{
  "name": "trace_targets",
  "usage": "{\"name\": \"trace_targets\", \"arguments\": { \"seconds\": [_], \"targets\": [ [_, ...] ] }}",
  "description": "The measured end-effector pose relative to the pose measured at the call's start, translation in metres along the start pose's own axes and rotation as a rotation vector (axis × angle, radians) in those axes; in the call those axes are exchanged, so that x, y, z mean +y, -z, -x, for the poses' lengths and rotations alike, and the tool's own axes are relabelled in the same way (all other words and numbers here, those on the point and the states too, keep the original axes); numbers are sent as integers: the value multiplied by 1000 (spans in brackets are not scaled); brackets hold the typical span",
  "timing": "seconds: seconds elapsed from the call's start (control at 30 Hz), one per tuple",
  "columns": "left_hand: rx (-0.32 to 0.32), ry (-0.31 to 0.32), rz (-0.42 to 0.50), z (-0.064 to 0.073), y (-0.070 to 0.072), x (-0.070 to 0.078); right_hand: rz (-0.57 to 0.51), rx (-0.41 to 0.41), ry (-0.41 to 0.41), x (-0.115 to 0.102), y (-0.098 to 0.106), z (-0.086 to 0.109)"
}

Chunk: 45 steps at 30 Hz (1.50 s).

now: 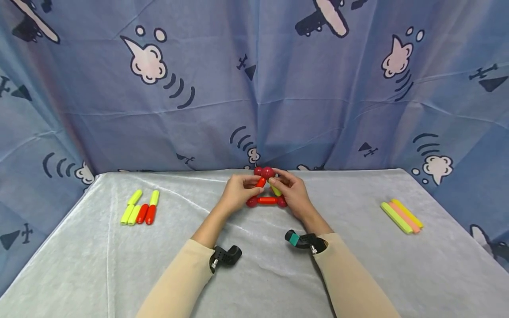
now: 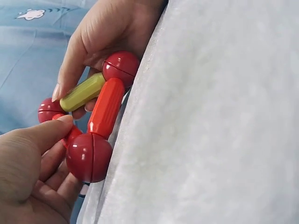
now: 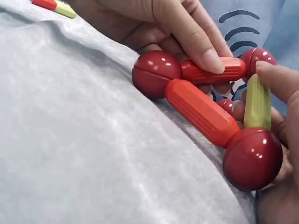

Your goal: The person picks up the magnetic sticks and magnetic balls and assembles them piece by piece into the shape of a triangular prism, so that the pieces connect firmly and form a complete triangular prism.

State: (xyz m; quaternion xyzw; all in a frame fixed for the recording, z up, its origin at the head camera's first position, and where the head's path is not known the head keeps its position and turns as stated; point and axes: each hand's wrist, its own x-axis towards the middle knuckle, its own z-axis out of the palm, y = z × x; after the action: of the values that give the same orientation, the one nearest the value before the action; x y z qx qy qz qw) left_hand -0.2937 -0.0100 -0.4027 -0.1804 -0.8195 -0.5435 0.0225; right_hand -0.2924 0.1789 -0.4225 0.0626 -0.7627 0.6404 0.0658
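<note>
Head view: centre frame, my left hand (image 1: 241, 191) pinches a ribbed red plastic-looking rod (image 1: 260, 182), while my right hand (image 1: 293, 191) pinches a ribbed yellow-green rod (image 1: 275, 190). In the right wrist view, that yellow-green rod's long axis runs nearly upright, right of frame, from a glossy dark-red ball (image 3: 252, 159) towards an upper dark-red ball (image 3: 258, 59); I can't tell whether they touch there. The right hand is nearer that end. Pale cloth covers the worktop (image 1: 79, 265); short red and yellow-green rods (image 1: 142, 213) lie at left, three longer pastel-and-yellow rods (image 1: 404, 215) at right, a blue printed curtain (image 1: 214, 66) behind.
</note>
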Motion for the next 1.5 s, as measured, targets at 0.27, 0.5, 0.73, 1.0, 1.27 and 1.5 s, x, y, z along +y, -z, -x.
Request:
{"name": "trace_targets", "arguments": {
  "seconds": [0.27,0.5,0.73,1.0,1.27,1.5],
  "targets": [
    [-19,41,-39,4,8,0,131,-58,28,0,-3,2],
    [-82,84,-166,11,17,-1,318,-105,46,-4,-8,5],
    [-107,131,-262,23,28,0,534,-250,27,-26,-7,13],
    [-255,88,-365,55,45,12,615,-414,44,-32,18,48],
    [-311,77,-315,77,69,2,530,-290,192,-11,23,65],
    [-65,132,-486,86,123,-2,536,-320,285,-4,23,62]
  ]
}}
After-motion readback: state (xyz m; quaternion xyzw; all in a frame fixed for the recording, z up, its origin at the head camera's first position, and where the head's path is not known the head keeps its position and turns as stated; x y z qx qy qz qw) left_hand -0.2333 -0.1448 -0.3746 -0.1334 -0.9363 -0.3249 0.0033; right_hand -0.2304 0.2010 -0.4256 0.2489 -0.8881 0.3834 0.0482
